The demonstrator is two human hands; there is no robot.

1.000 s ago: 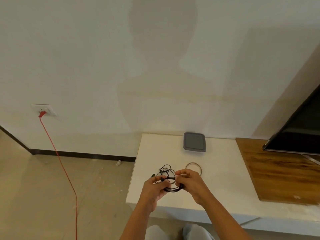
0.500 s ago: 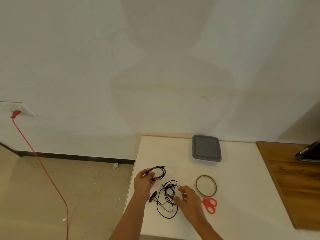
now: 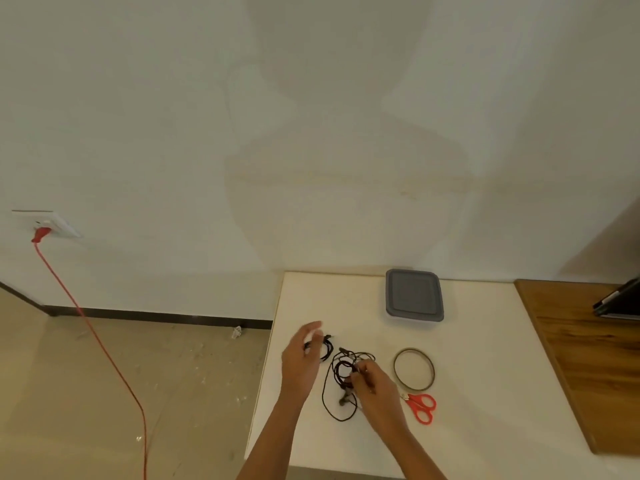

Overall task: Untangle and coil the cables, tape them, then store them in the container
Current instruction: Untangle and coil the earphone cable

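A small coiled black cable (image 3: 327,347) lies on the white table (image 3: 332,299), just right of my left hand (image 3: 300,360). That hand hovers with relaxed fingers and holds nothing. A loose tangle of thin black cables (image 3: 341,370) spreads out in front of me. My right hand (image 3: 375,388) pinches a strand of the tangle at its right side. The grey lidded container (image 3: 414,296) stands closed near the wall. A ring of tape (image 3: 432,370) lies flat right of the tangle.
Red-handled scissors (image 3: 421,407) lie below the tape ring. A wooden surface (image 3: 588,375) adjoins the table on the right, with a dark screen edge (image 3: 618,303) above it. Left of the table, a red cord (image 3: 104,348) runs from a wall socket across the floor.
My left hand has set the coiled cable down on the table and opened. My right hand has closed its fingers on the tangled cables. The view has tilted down slightly.
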